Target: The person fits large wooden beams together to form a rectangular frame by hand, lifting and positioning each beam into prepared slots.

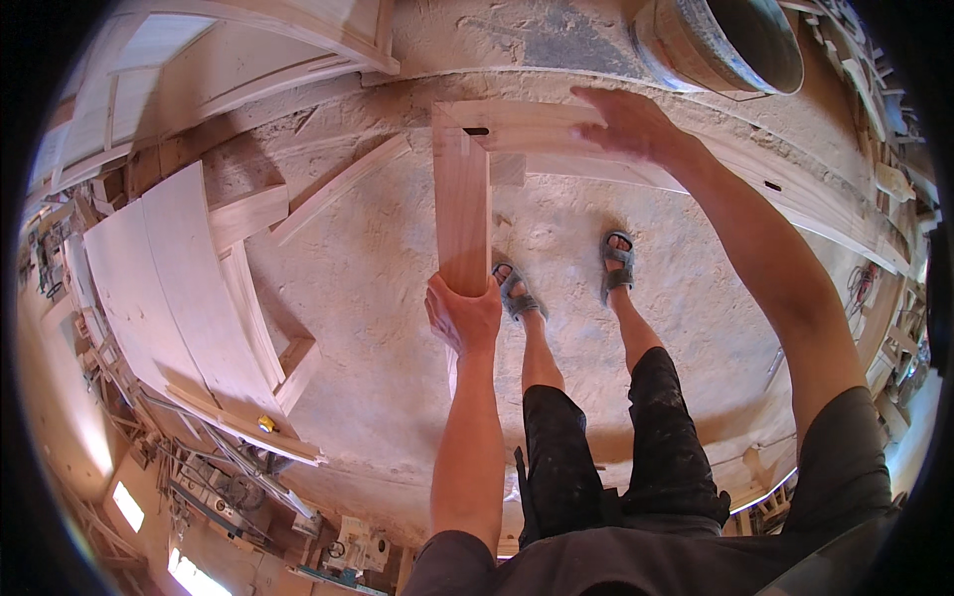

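Observation:
A pale wooden frame lies in front of me, its two boards meeting at a mitred corner with a dark slot beside the joint. My left hand [465, 312] is wrapped round the near end of the short board [463, 214], which points toward me. Over the long board [542, 127], which runs off to the right, my right hand [628, 124] is stretched flat with its fingers spread. Whether that palm touches the wood I cannot tell. A second dark slot shows farther along the long board. Just inside the corner sits a small wooden block [509, 169].
Wide wooden panels [164, 268] lean on scraps at the left, with a yellow tape measure [266, 424] near their lower edge. A large bucket [720, 45] stands at the far right. Framed panels [248, 74] rest at the far left. My sandalled feet are on the dusty floor [368, 298].

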`<state>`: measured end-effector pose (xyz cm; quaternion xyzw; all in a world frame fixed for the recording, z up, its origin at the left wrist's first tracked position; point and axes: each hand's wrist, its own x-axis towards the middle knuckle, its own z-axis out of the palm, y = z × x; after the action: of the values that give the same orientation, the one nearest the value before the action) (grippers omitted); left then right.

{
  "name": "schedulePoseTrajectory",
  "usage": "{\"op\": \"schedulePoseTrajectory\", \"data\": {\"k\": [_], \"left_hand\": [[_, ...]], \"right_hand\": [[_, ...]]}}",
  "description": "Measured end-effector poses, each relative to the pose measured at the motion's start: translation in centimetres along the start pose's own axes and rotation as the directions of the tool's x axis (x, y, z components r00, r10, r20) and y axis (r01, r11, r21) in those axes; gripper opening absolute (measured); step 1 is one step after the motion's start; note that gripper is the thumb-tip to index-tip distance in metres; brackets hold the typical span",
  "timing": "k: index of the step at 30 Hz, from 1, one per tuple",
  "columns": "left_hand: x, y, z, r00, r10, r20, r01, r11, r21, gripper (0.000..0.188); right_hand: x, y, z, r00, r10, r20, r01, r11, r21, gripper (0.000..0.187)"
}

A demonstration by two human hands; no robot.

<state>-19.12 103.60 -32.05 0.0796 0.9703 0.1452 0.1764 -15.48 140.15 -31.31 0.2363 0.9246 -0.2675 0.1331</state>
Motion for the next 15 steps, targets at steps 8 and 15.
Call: {"op": "schedulePoseTrajectory", "data": {"k": [8,15], "left_hand": [[-0.1,-0.6,0.2,1.000,0.013,-0.021,-0.014,1.000,-0.013,0.074],[-0.1,0.0,0.1,1.000,0.004,-0.023,-0.004,1.000,-0.009,0.072]], "right_hand": [[1.2,-1.5,0.2,0.978,0.054,0.200,-0.044,0.997,-0.056,0.062],[1.2,-2.5,1.0,0.995,0.071,0.066,-0.071,0.997,-0.011,0.059]]}}
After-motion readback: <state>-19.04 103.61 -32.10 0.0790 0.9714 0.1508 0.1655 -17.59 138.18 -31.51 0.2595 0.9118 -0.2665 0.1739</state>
